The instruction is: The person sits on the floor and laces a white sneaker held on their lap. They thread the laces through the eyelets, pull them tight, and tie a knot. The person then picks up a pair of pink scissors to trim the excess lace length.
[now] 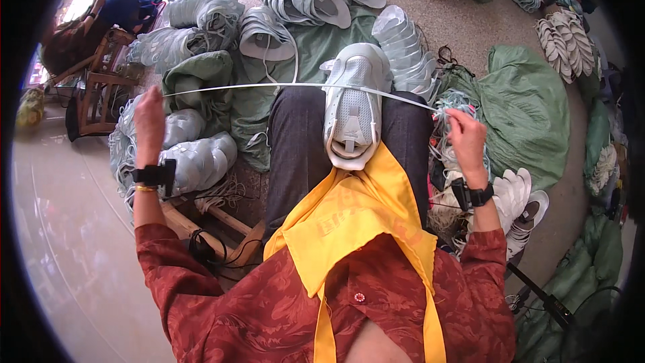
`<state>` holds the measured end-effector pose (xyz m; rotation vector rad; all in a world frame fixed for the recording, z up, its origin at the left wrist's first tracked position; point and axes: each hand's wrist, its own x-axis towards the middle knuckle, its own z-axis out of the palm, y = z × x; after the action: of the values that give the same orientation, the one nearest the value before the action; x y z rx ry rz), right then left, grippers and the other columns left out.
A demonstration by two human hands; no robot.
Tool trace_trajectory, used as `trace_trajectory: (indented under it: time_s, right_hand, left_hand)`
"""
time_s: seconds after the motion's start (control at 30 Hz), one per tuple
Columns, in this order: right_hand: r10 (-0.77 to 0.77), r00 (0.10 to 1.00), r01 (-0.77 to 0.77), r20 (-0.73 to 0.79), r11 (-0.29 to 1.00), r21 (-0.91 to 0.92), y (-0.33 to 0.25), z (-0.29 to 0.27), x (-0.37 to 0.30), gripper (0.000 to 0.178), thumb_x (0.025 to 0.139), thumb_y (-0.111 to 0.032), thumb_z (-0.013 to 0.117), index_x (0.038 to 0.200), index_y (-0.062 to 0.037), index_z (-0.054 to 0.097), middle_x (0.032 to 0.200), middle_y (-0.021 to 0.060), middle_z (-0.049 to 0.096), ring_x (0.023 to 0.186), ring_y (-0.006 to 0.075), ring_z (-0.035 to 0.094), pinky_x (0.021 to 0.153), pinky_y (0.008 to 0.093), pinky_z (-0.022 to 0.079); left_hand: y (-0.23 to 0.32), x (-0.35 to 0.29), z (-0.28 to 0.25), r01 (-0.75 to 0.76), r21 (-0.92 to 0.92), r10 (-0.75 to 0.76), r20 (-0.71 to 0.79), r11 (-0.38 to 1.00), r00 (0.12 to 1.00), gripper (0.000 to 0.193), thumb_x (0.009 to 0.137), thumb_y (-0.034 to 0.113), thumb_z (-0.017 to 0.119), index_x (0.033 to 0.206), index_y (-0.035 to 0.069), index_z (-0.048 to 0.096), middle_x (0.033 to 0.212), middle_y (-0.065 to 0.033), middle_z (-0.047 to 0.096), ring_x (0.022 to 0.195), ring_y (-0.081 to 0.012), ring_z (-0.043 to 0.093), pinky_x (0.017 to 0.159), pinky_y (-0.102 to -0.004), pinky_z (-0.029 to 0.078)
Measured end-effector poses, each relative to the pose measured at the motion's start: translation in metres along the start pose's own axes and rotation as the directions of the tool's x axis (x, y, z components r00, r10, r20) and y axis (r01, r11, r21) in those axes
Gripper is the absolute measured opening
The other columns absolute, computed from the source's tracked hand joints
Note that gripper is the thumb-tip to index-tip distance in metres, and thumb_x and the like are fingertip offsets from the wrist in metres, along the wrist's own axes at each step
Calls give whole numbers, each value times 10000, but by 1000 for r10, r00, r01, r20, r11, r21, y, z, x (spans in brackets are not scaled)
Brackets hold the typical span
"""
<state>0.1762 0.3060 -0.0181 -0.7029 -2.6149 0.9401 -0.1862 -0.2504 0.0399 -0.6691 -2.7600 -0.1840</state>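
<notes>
A pale grey-blue shoe upper (353, 111) lies across my lap, its toe pointing away and its heel opening near my yellow apron. A white shoelace (262, 85) crosses the upper near the toe end and stretches taut out to both sides. My left hand (149, 121), raised out at the left, is closed on one end of the lace. Out at the right, my right hand (466, 140) pinches the other end between thumb and fingers. Whether the lace runs through eyelets is too small to make out.
Stacked shoe uppers (201, 23) lie around my knees, with more (406, 47) just beyond. Green sacks (524, 111) spread at the right and under the piles. A bundle of laces (453, 111) hangs beside my right knee. A wooden stool (101, 87) stands at the left.
</notes>
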Motion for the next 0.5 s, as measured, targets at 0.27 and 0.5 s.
trace_trajectory:
  time_s: [0.27,0.5]
  right_hand:
    - [6,999,-14,-43,981,-196,60,-45,-21,117,886,-1,661,990,-22,708,785,75,683,598,156,620,570,316,491]
    - [146,966,-163,-215,984,-66,130,-92,-37,155,929,39,614,1033,-26,709,873,15,708,680,82,626,609,259,520]
  left_hand:
    - [-150,-22,-39,140,223,-109,-144,965,983,144,1051,140,537,1015,13,594,920,-217,674,891,-416,664,753,-493,517]
    - [-177,-39,-38,207,236,-176,-145,950,974,150,1057,149,526,1008,19,585,926,-230,693,899,-429,679,751,-504,517]
